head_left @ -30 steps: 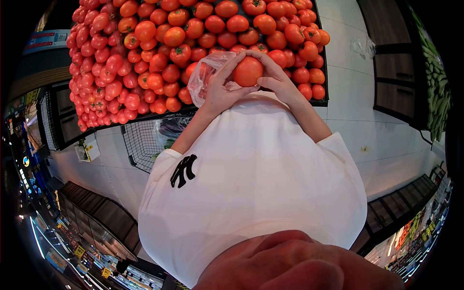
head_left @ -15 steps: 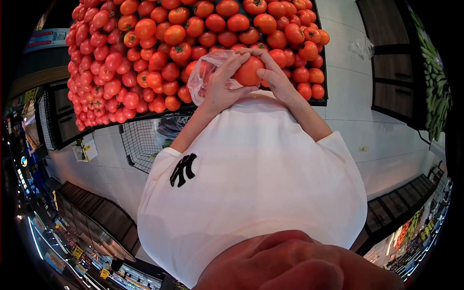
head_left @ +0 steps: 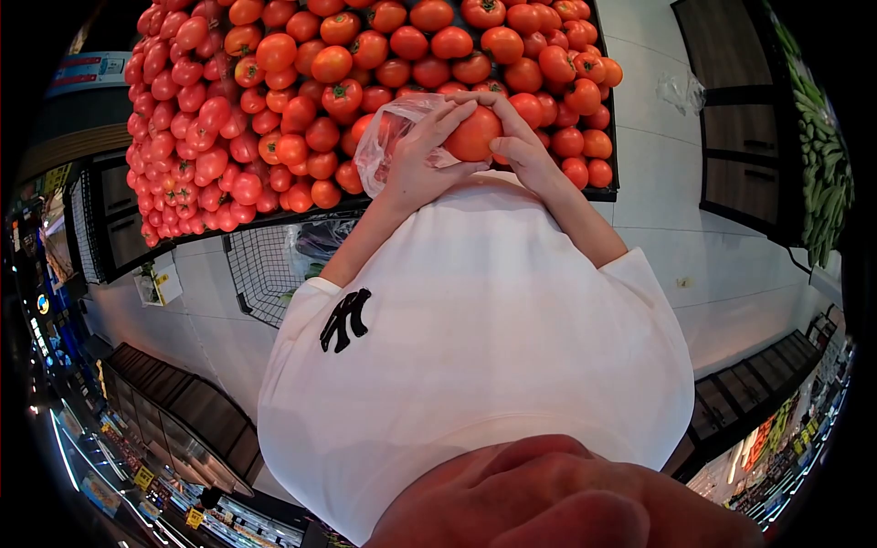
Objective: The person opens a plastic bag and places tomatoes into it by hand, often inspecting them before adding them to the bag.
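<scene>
Since the frame a second ago the held tomato (head_left: 472, 134) has edged slightly toward the bag and the fingers have closed a little more around it; otherwise the scene is much as it was. At the far left of the frame, dim shelving with price labels (head_left: 87, 73) curves along the edge, and below it a shop aisle with small yellow tags (head_left: 146, 477) runs off into the lower left corner. Right of that, the heaped tomato display (head_left: 274, 100) fills the upper left and top centre, its dark front edge crossing the frame. Under that edge, left of centre, sits a wire shopping basket (head_left: 265, 269) with wrapped greens inside, partly hidden by the white T-shirt (head_left: 475, 347) that covers the middle of the frame. At upper centre the left hand (head_left: 416, 160) grips a thin clear plastic bag (head_left: 388, 137) and presses its fingers against the tomato's left side; the right hand (head_left: 521, 137) cups the tomato from the right, so both hands are clamped together on it, right over the pile. To the right lies pale tiled floor (head_left: 676, 201) with a crumpled plastic bag (head_left: 685, 89) on it, and at the far right edge a rack of green cucumbers (head_left: 827, 164).
</scene>
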A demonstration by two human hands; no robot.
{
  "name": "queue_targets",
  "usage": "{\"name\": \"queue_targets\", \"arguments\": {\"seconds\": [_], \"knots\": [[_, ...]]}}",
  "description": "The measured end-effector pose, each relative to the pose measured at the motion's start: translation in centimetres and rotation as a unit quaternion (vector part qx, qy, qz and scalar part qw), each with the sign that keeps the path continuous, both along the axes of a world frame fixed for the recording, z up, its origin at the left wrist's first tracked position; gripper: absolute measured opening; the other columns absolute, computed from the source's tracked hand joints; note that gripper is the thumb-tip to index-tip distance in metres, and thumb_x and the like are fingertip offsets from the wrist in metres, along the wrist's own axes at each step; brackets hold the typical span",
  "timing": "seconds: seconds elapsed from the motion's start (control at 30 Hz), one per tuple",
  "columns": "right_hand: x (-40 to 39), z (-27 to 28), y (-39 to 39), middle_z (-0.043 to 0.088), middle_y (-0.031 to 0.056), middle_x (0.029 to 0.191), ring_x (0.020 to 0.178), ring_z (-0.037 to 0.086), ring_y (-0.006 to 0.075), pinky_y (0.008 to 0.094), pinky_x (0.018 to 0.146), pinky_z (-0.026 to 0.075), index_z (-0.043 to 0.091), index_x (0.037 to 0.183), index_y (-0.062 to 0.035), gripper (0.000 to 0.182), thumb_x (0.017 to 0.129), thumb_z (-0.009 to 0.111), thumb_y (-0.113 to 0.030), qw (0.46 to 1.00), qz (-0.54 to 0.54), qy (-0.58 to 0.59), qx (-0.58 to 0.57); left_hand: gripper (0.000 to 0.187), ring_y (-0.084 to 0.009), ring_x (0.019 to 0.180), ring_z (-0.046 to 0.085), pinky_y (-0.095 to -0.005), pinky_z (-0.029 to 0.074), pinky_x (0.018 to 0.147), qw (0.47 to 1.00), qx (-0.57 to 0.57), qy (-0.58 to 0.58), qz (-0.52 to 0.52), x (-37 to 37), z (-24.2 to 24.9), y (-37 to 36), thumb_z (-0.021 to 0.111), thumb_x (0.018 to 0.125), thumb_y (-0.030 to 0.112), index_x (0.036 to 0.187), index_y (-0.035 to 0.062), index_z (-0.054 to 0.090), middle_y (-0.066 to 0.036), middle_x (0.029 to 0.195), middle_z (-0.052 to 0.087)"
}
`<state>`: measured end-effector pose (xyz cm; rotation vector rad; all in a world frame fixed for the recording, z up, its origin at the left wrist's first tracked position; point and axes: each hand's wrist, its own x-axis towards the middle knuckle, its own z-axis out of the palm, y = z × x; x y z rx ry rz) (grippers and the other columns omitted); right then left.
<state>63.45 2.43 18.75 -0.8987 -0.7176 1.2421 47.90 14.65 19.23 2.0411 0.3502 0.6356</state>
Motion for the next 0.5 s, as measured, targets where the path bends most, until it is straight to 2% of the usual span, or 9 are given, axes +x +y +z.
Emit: {"name": "queue_targets", "arguments": {"seconds": [0.13,0.23,0.33,0.43,0.5], "knots": [[-0.5,0.3,0.3,0.045,0.0105,0.15,0.13,0.052,0.015,0.0267,0.098,0.048,0.044,0.146,-0.0063,0.048,0.101,0.053,-0.019,0.999,-0.026,0.014,0.013,0.076,-0.0313,0.132,0.06,-0.0406,0.052,0.106,1.0,0.018,0.009,0.001,-0.1,-0.1,0.0,0.094,0.068,0.019,0.138,0.0108,0.065,-0.016,0.141,0.062],[-0.5,0.7,0.5,0.052,0.0099,0.145,0.13,0.055,0.0165,0.0304,0.104,0.047,0.05,0.142,-0.0057,0.041,0.107,0.052,-0.027,0.992,-0.051,0.117,-0.026,0.075,-0.0303,0.131,0.061,-0.0401,0.052,0.106,1.0,0.002,-0.009,0.001,0.2,0.1,-0.1,0.094,0.069,0.019,0.137,0.009,0.065,-0.015,0.14,0.063],[-0.4,0.9,1.1,0.065,0.0089,0.12,0.116,0.061,0.016,0.0297,0.097,0.049,0.063,0.122,-0.0024,0.029,0.109,0.046,-0.022,0.974,-0.223,0.017,-0.041,0.076,-0.0291,0.129,0.062,-0.0395,0.052,0.107,0.998,-0.064,-0.005,0.018,0.2,-0.5,0.0,0.094,0.07,0.018,0.139,0.0081,0.063,-0.013,0.14,0.063],[2.9,-4.8,-0.2,0.067,0.0073,0.095,0.098,0.063,0.0146,0.0287,0.089,0.05,0.067,0.095,0.0002,0.027,0.108,0.048,-0.015,0.939,-0.312,-0.097,0.105,0.08,-0.0273,0.127,0.063,-0.0387,0.052,0.107,0.998,-0.051,-0.005,0.025,0.1,-1.0,0.2,0.094,0.071,0.018,0.143,0.0071,0.058,-0.014,0.139,0.064],[4.9,-4.8,-1.4,0.064,0.0074,0.086,0.09,0.062,0.0141,0.0279,0.084,0.049,0.065,0.085,0.001,0.026,0.105,0.052,-0.01,0.963,-0.213,0.01,0.164,0.084,-0.0261,0.13,0.059,-0.038,0.05,0.11,0.995,-0.095,0.007,0.025,0.1,-0.8,0.0,0.092,0.074,0.01,0.147,0.0036,0.051,-0.013,0.141,0.059]]}}
